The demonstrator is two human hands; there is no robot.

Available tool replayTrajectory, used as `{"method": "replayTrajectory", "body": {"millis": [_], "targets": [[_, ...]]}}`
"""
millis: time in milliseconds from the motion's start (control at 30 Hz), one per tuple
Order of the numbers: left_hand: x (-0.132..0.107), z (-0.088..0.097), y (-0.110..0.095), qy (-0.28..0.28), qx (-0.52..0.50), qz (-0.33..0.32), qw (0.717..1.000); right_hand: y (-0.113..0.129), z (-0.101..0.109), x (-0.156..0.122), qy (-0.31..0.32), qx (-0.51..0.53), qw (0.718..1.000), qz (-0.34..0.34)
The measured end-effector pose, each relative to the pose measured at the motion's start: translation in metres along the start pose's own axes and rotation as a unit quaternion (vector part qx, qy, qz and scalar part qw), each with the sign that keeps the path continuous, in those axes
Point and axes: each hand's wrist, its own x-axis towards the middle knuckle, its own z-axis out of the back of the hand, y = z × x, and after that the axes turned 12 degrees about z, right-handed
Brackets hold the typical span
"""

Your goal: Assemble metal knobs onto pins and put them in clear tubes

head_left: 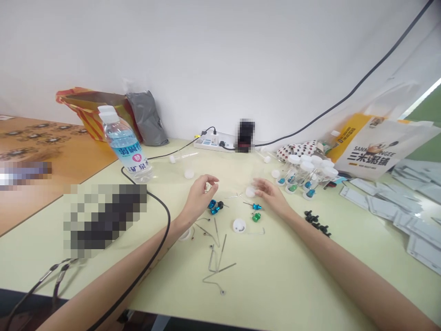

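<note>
Okay, closest to me, bent steel wires [215, 271] lie on a pale yellow-green desk [275, 285], and a black cable [169, 220] crosses the left forearm [131, 264]. Both hands hover just above the desk, fingers curled into a narrow shape. The left hand [201, 195] is just beside blue metal parts [214, 207]. The right hand [270, 193] is by a white cap [250, 191], with a green part [256, 217] near it. I can't tell whether either hand pinches something small. To the right lie black fittings [317, 224] and printed cards [389, 207]. Farther off stand capped clear vials [303, 177], a bottle [126, 142] labelled "矿泉水", and a power strip [213, 143] against the white wall [206, 59]. A paper bag [375, 147] reads "三米粥铺". Far left, a patterned wooden tabletop [51, 156] adjoins the desk.
</note>
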Motion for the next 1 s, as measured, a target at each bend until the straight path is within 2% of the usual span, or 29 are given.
{"method": "replayTrajectory", "body": {"millis": [133,233,600,767,867,1000], "targets": [[0.002,0.003,-0.001,0.006,0.029,-0.022,0.999,0.003,0.007,-0.012,-0.057,-0.014,0.998,-0.017],[0.000,0.005,-0.004,0.014,0.057,-0.050,0.997,0.001,0.007,-0.013,-0.071,-0.036,0.997,-0.016],[-0.011,-0.001,-0.009,0.025,0.128,-0.120,0.984,-0.004,-0.014,0.009,-0.003,-0.125,0.992,0.031],[-0.009,-0.001,-0.006,0.006,0.146,-0.142,0.979,-0.003,-0.014,0.004,-0.003,-0.191,0.980,0.047],[-0.008,-0.001,-0.006,-0.010,0.154,-0.151,0.977,0.011,-0.004,-0.001,-0.029,-0.267,0.961,0.061],[-0.010,-0.001,-0.007,-0.022,0.156,-0.158,0.975,0.044,0.033,0.010,-0.051,-0.408,0.908,0.086]]}}
